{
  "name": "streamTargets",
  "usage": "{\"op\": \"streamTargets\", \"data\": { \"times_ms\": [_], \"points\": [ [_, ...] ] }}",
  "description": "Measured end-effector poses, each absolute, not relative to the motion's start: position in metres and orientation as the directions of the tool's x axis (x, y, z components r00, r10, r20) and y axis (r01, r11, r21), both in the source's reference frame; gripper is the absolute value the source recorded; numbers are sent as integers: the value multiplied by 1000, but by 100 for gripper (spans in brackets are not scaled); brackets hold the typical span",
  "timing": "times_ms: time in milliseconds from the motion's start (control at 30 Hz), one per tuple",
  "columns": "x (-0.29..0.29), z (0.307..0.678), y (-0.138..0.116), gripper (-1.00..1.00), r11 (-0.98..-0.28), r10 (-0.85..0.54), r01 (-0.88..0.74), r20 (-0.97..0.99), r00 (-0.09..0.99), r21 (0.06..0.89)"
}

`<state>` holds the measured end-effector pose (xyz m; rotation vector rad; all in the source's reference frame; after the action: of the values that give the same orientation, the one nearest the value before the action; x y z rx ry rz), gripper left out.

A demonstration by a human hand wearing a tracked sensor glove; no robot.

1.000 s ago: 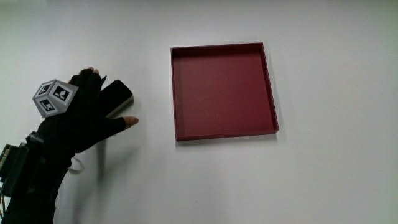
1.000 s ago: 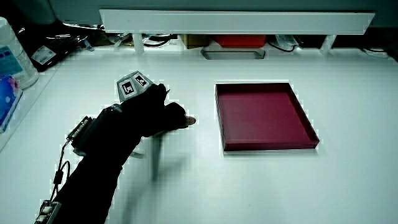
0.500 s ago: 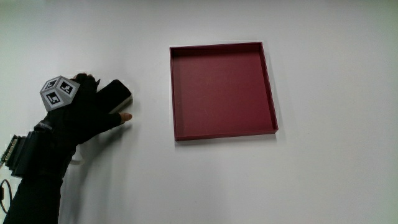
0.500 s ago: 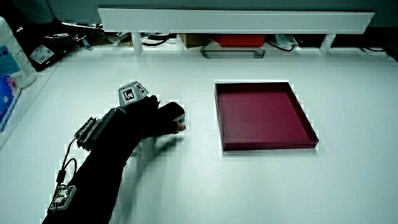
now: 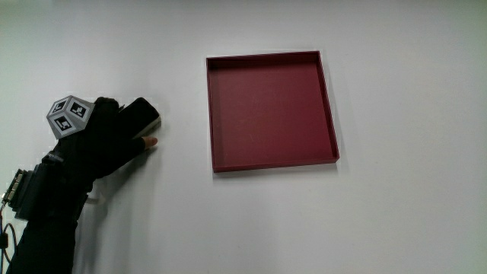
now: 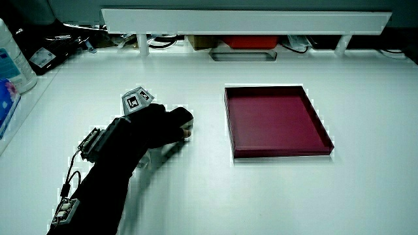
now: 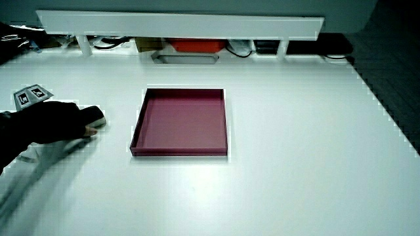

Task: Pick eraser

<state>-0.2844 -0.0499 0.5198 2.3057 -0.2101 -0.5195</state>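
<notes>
1. My hand [image 5: 103, 141] lies on the white bench [image 5: 251, 221], fingers clasped around the eraser [image 5: 141, 116] (dark, with a pale side).
2. The eraser rests on the bench beside the red tray [image 5: 271, 111], apart from it.

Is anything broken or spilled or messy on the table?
Nothing stands out. The red tray sits flat and holds nothing, and the hand rests on the dark eraser beside it. No spills or damage show.
</notes>
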Motion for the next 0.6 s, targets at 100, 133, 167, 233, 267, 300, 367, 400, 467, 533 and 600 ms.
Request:
{"op": "streamTargets", "data": {
  "times_ms": [100, 133, 167, 233, 267, 300, 367, 400, 467, 533, 600],
  "points": [
    [-284, 518, -51, 32, -730, -287, 0, -307, 907, 684],
    [-283, 515, -51, 36, -738, -284, 0, -310, 907, 675],
    [-285, 517, -51, 41, -743, -283, -3, -310, 907, 670],
    [-284, 516, -51, 50, -754, -275, -4, -311, 910, 657],
    [-283, 513, -51, 55, -761, -265, 7, -322, 909, 649],
    [-284, 514, -50, 59, -764, -266, 6, -324, 908, 645],
    [-284, 515, -50, 68, -769, -263, 1, -318, 911, 639],
    [-283, 513, -50, 73, -770, -263, 4, -324, 909, 638],
    [-282, 511, -50, 82, -773, -260, 7, -326, 909, 634],
    [-284, 513, -49, 91, -776, -261, 6, -330, 907, 630],
    [-284, 512, -48, 100, -781, -259, 0, -323, 910, 625]
  ]
}}
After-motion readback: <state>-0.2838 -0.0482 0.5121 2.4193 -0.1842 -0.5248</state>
